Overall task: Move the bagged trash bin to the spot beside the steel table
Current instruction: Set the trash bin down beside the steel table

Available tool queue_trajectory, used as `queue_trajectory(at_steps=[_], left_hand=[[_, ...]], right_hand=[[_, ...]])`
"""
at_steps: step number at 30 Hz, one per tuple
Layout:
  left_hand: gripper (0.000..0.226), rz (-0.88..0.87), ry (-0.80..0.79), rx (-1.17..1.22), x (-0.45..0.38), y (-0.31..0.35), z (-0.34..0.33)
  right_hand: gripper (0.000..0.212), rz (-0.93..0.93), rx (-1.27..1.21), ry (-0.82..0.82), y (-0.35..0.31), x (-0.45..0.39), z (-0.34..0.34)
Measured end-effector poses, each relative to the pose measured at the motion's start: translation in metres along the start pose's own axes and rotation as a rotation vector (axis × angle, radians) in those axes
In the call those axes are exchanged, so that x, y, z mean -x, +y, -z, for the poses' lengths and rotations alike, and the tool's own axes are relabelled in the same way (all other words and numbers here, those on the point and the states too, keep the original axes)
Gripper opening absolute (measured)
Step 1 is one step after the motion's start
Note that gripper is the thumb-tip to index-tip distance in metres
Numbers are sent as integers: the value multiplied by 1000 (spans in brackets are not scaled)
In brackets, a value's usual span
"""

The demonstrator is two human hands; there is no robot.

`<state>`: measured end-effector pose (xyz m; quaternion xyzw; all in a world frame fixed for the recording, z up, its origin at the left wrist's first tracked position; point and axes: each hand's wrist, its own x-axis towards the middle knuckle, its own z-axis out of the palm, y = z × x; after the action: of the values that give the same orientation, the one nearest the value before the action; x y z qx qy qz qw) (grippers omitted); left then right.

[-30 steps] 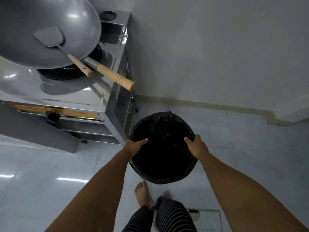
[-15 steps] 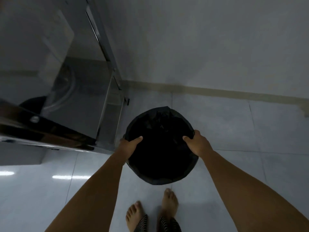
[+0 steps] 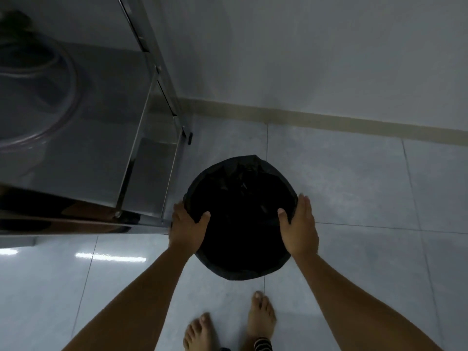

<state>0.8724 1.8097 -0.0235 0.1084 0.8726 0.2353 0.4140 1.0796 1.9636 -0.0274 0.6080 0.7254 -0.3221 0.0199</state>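
The round trash bin (image 3: 240, 224), lined with a black bag, stands on the tiled floor just right of the steel table's corner (image 3: 141, 219). My left hand (image 3: 186, 228) grips the bin's left rim, thumb hooked inside. My right hand (image 3: 298, 229) lies on the right rim with its fingers stretched flat along the outside and the thumb over the edge. The bin's inside is dark and nothing can be made out in it.
The steel table's (image 3: 83, 122) shiny side fills the upper left, its leg and foot (image 3: 188, 138) near the wall. A pale wall with a beige skirting (image 3: 329, 120) runs behind the bin. My bare feet (image 3: 260, 317) stand on the floor tiles below it.
The view has dropped lower beside the table; the wok and stove top are out of sight. The bin sits lower, close to the table corner. My right hand's fingers have straightened on the rim.
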Motion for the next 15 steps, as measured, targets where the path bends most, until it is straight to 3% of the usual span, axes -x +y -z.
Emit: queue_trajectory(at_steps=[3, 5, 15], left_hand=[[85, -318, 212, -460, 26, -26, -6], [87, -395, 205, -572, 28, -40, -8], [82, -408, 230, -620, -2, -49, -21]], right_hand=[[74, 105, 121, 158, 20, 36, -31], [76, 105, 86, 182, 28, 48, -45], [74, 111, 119, 231, 27, 24, -54]])
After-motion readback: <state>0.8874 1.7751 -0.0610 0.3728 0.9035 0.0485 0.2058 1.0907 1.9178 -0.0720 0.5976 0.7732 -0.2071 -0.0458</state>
